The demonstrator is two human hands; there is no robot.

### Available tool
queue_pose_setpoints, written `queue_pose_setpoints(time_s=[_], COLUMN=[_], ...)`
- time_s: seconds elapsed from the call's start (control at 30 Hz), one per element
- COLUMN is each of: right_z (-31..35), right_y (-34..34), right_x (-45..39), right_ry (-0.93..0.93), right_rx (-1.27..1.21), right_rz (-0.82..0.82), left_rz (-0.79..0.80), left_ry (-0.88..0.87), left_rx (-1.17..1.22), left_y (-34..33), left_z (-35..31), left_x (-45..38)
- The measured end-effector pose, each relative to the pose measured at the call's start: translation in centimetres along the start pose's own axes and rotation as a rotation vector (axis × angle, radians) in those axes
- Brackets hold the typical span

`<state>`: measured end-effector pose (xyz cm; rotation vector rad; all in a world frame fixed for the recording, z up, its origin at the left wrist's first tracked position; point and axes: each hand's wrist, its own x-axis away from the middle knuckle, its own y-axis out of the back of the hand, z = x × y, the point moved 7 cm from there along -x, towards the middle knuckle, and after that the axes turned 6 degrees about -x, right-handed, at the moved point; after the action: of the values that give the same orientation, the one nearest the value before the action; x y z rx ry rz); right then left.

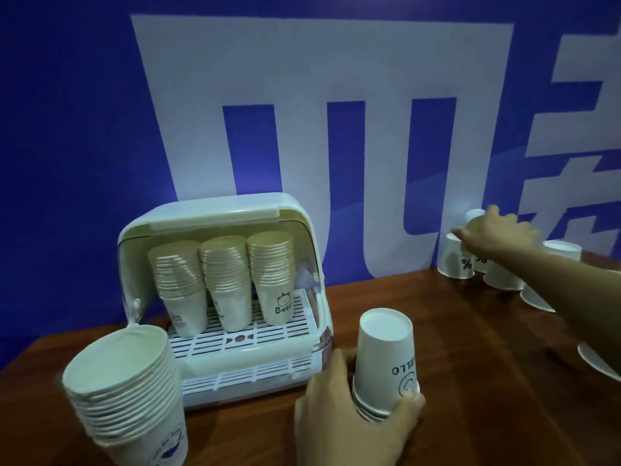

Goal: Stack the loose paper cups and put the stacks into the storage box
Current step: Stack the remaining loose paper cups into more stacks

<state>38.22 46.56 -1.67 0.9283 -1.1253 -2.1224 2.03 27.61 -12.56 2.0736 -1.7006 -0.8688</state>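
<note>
A person is working at a wooden table (470, 348), the left hand (353, 418) curling around the base of a short inverted stack of paper cups (386, 361) printed with "HELLO," part of the lettering hidden around the cup's curve. The right hand (494, 230) is reaching to the far right toward a cluster of loose upside-down cups (458, 260) by the blue-and-white wall (302, 112); its fingers are lying over one cup (475, 216), though whether they are actually gripping it is impossible to tell. The storage box (221, 290), lid raised, is holding three stacks (221, 280) on its slatted tray. A tall stack (131, 391) is standing in front of the box at lower left, its bottom cut off by the frame edge. Further cups (601, 363) are running off the right border.
</note>
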Motion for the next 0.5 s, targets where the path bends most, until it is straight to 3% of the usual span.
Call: queue_pose_setpoints(time_s=[0.23, 0.5], right_z=[1.8, 2.1], right_y=[2.9, 6.1], right_x=[2.0, 11.4], right_ry=[0.245, 0.516], right_rx=[-0.231, -0.486], right_rz=[-0.224, -0.108], left_rz=[0.001, 0.013], left_ry=[-0.015, -0.049], left_rx=[0.027, 0.058], left_y=[0.1, 0.4], left_z=[0.0, -0.4], left_x=[0.2, 0.6])
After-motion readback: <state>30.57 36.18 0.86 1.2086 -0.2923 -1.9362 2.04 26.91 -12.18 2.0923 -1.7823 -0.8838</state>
